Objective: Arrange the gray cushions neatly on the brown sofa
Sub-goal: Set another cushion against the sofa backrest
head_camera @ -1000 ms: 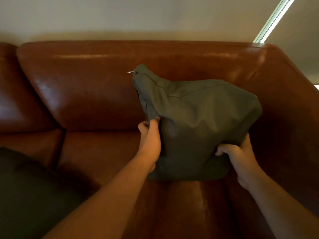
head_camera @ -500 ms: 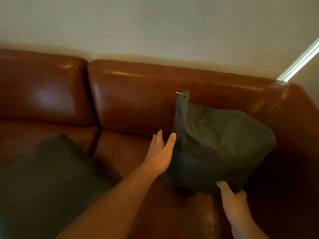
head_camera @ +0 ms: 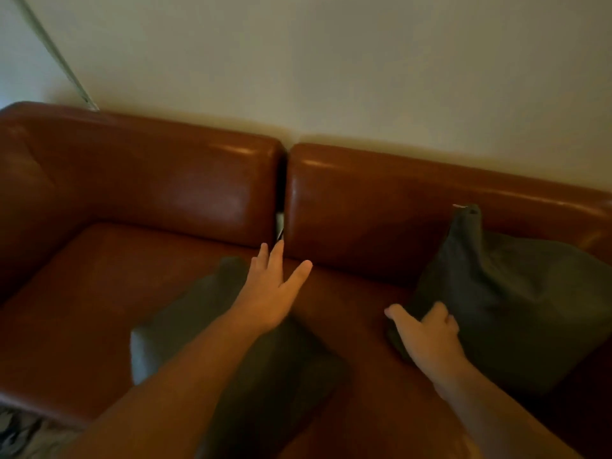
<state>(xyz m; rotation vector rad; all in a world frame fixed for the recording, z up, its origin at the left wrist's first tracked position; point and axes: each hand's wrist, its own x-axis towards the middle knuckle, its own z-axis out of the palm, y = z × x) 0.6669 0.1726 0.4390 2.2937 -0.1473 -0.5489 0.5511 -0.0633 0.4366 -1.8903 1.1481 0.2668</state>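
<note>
A gray cushion (head_camera: 516,303) stands slumped against the backrest at the right end of the brown sofa (head_camera: 99,293). My right hand (head_camera: 427,339) is at its lower left corner, thumb out and fingers loosely curled against the fabric, with no firm hold visible. A second gray cushion (head_camera: 185,326) lies flat near the front of the seat. Above its far corner my left hand (head_camera: 268,293) hovers with the fingers spread straight, holding nothing; my forearm hides part of this cushion.
Two brown back pads meet at a dark gap (head_camera: 280,223) behind my left hand. The left armrest (head_camera: 29,180) closes off the seat on that side. A pale wall (head_camera: 331,77) rises behind. A patterned floor patch (head_camera: 20,435) shows at bottom left.
The view has swung left. Both hands let go of the right cushion, which now leans on the backrest. My left hand moved left, over the flat cushion.
</note>
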